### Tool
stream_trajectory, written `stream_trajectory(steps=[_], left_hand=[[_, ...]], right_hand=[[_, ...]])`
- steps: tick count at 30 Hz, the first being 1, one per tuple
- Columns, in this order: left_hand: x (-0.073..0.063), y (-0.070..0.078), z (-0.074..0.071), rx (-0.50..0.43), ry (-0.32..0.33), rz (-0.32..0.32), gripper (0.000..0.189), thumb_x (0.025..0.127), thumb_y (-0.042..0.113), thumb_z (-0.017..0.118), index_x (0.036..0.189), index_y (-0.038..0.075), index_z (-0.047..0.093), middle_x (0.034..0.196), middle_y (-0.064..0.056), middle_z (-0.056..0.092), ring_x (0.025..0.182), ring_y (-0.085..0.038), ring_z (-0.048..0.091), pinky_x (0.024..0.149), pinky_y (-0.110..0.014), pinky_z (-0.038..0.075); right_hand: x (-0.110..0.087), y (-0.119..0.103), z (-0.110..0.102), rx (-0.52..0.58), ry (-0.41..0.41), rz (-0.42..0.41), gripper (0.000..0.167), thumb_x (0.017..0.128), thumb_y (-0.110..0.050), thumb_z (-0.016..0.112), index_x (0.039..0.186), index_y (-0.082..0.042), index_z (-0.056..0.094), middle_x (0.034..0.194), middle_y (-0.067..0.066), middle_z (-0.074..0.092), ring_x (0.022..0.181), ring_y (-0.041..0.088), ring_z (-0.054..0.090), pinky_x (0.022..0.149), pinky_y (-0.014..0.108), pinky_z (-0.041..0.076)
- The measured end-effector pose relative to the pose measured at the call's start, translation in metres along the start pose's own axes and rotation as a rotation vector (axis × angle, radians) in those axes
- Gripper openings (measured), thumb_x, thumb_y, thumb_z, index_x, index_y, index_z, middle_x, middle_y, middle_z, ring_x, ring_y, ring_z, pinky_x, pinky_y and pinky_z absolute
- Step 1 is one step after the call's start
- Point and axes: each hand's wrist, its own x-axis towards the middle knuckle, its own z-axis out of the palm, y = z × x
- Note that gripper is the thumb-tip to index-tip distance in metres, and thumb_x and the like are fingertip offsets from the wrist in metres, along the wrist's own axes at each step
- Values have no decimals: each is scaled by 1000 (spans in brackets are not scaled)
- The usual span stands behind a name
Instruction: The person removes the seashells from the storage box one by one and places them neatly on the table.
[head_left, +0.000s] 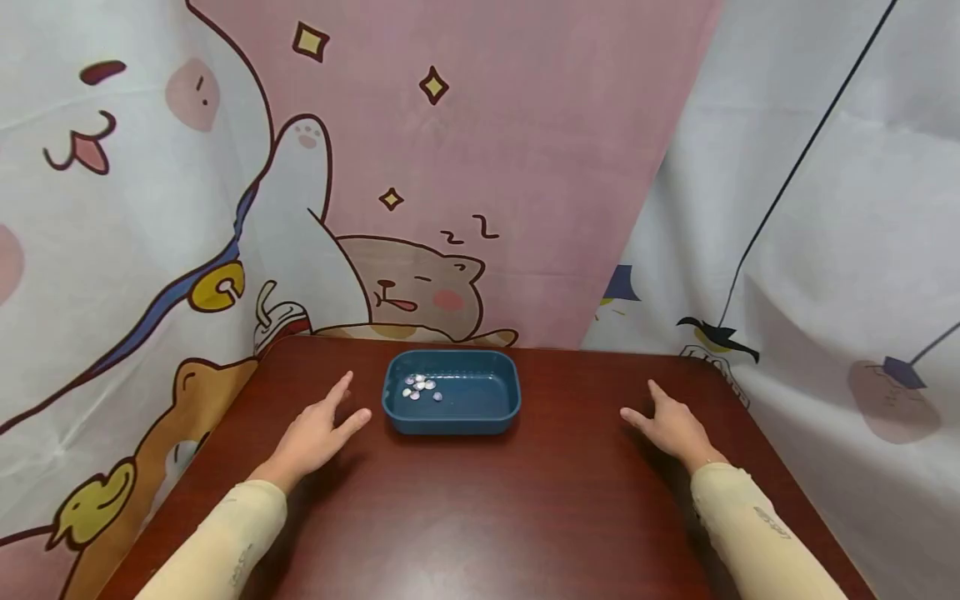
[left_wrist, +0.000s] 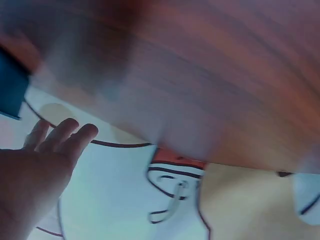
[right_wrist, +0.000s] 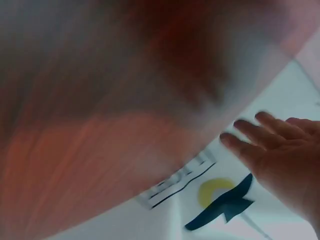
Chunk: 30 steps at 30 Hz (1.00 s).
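Note:
A dark blue rectangular tray stands on the table, with several small pale, roundish pieces in its left half; what they are is too small to tell. To the left of the tray, my left hand hovers over the tabletop, fingers extended and thumb apart, holding nothing. My right hand is farther off on the tray's right side, likewise spread and holding nothing. In the left wrist view a corner of the tray shows beyond the left hand. Only the right hand, table and cloth appear in the right wrist view.
The reddish-brown table has a glossy top. A printed cloth with cartoon animals hangs behind its far edge and along both sides.

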Motion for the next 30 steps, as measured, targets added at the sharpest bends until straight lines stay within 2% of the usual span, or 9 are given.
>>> stream_trajectory(steps=[2,7,13,17,24,30], left_hand=[[2,10,3,-24,7,22,92,104,67,55,173,20,16,159,-23,55,145,-50,54,115,-73,42],[5,28,13,-42,9,23,89,105,61,57,173,21,17,157,-21,58,144,-48,56,116,-71,42],[7,38,24,-83,9,-1,88,105,63,56,173,21,18,157,-21,57,144,-49,55,116,-71,43],[7,43,31,-131,5,-26,88,105,61,58,173,20,19,160,-21,54,146,-48,54,117,-70,42],[7,50,39,-157,11,-35,88,104,64,57,172,18,24,165,-21,48,148,-47,52,117,-69,42],[8,53,44,-113,9,-58,82,106,55,60,170,14,29,164,-24,47,143,-47,57,115,-68,46]], right_hand=[[5,-16,1,55,23,-28,94,105,-53,64,166,7,24,161,39,41,144,59,46,113,74,41],[20,-70,13,176,89,-128,72,107,-41,65,162,-1,41,150,30,59,139,50,57,112,67,47],[32,-139,32,262,122,-233,62,105,-35,70,156,-6,51,140,21,69,131,41,66,110,60,52],[39,-174,47,289,131,-303,59,104,-33,72,154,-7,54,139,18,71,128,37,69,107,57,55],[46,-219,70,281,80,-356,58,102,-33,75,153,-12,57,140,14,72,132,32,68,111,54,54],[51,-252,89,208,-41,-329,53,101,-36,75,148,-11,63,136,11,74,127,29,70,111,51,55]])
